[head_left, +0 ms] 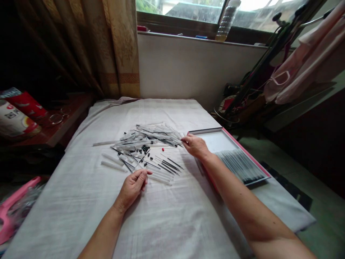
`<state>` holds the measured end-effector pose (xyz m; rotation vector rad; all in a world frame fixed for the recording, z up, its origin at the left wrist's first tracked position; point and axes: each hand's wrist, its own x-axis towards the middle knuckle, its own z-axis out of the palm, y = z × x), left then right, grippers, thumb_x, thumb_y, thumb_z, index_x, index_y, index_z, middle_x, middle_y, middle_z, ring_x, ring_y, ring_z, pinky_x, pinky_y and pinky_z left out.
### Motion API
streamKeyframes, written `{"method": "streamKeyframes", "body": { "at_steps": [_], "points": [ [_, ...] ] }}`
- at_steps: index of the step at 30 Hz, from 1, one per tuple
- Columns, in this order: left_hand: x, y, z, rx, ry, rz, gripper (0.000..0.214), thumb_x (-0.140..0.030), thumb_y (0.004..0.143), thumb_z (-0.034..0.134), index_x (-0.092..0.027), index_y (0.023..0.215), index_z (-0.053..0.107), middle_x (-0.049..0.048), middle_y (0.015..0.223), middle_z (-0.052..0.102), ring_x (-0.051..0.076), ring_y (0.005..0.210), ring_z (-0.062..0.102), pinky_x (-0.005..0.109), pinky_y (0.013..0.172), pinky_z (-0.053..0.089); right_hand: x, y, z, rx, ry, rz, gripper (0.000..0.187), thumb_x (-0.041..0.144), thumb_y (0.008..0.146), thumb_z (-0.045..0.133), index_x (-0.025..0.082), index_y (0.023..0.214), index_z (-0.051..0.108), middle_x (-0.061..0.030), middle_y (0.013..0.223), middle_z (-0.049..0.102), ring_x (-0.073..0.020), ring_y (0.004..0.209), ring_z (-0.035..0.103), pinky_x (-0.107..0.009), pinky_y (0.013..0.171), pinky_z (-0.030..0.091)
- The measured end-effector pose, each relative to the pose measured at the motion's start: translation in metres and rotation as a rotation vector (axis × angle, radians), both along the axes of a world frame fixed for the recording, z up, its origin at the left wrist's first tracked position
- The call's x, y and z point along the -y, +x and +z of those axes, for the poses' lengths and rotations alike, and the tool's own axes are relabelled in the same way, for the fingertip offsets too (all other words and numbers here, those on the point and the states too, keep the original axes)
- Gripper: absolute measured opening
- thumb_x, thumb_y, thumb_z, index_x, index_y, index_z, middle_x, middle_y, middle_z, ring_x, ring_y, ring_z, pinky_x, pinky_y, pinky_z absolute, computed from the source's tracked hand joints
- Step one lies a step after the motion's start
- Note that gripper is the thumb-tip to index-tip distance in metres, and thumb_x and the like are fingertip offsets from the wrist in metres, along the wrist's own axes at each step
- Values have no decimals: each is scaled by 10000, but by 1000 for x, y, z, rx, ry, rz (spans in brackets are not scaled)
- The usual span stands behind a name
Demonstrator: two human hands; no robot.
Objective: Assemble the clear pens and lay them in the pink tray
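A heap of clear pen barrels [151,137] and thin black refills [169,164] lies on a white cloth over the table [161,223]. Small black caps [145,148] and one red bit [163,149] sit among them. My right hand [195,145] reaches into the heap's right edge, fingers curled and touching the barrels. My left hand [133,187] rests on the cloth near the front of the loose parts, fingers pinched together by a clear barrel [159,178]; what they hold is hidden.
A shallow pink-rimmed tray [231,144] on the right holds a row of pens [241,166]. A curtain hangs at the back left, a bottle [228,19] stands on the windowsill, and a side table with glasses [58,117] is to the left.
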<state>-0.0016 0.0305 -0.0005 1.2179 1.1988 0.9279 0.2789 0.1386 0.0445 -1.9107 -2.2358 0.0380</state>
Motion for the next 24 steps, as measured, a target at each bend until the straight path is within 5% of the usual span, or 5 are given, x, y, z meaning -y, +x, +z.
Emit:
{"method": "streamKeyframes", "body": {
  "at_steps": [5,10,19,21,24],
  "points": [
    [-2,-1,0,42,-36,8,545,-655,778,571,-143,945,657,-36,632,499,56,443,407,164,368,259,-27,-38,-7,34,-80,-4,314,319,939,449,290,1148,682,-56,1159,675,-213,1003,646,-305,855,445],
    [-1,0,0,54,-57,4,555,-668,761,579,-142,927,647,-36,628,495,59,447,416,163,371,273,-46,-50,-12,56,-118,-30,294,344,914,488,247,1081,709,-104,1108,681,-244,954,661,-305,759,470],
    [-2,-1,-1,58,-43,-17,558,-653,776,573,-136,964,666,-33,621,495,64,449,422,171,384,286,-37,-44,-13,-35,-87,-99,261,289,914,457,214,1028,680,-90,1032,722,-219,947,659,-311,826,455],
    [-2,0,-2,41,-16,-22,536,-629,798,565,-134,971,674,-34,606,492,69,450,429,179,403,319,-27,-37,-15,-176,-38,-146,248,295,897,468,212,1003,676,-68,962,734,-203,893,661,-309,819,461],
    [0,1,-5,-79,148,39,442,-546,845,552,-144,965,692,-1,645,562,98,506,497,211,476,412,-5,-31,-21,-653,33,-175,215,331,827,527,194,901,674,-40,814,714,-178,753,642,-294,736,484]
  ]
}}
